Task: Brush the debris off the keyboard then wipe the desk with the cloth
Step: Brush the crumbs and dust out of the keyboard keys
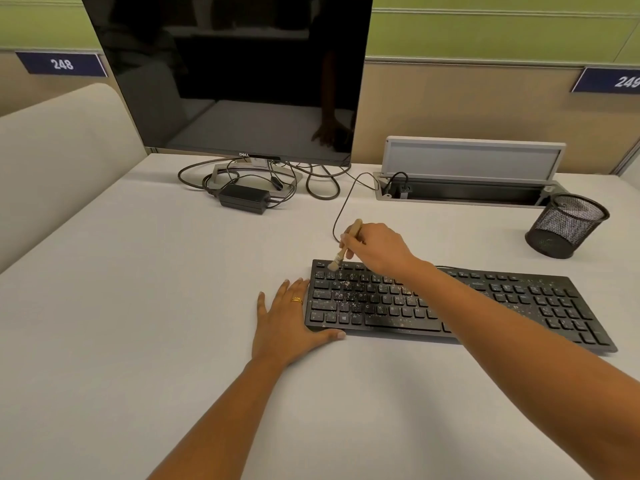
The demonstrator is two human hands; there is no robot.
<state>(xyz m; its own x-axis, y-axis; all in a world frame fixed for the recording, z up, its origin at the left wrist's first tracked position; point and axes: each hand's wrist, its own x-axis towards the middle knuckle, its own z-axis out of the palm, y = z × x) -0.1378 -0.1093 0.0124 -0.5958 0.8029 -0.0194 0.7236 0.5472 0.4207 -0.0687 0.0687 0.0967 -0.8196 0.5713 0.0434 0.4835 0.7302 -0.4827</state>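
Matte desk (138, 306) — right hand (377, 249) pinches wooden brush (342, 254); left hand (289, 320) flat, seemingly touching keyboard (519, 299).

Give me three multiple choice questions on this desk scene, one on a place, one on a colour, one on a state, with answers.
1. Where are the bristles of the brush? A. at the far-left corner of the keyboard B. on the number pad C. on the space bar
2. What colour is the mesh pen cup? A. white B. black C. blue
3. What is the left hand doing? A. gripping the brush B. lying flat on the desk beside the keyboard C. making a fist
1 A: bristles meet the top-left keys. 2 B: its mesh is black. 3 B: straight fingers; the right hand holds the brush.
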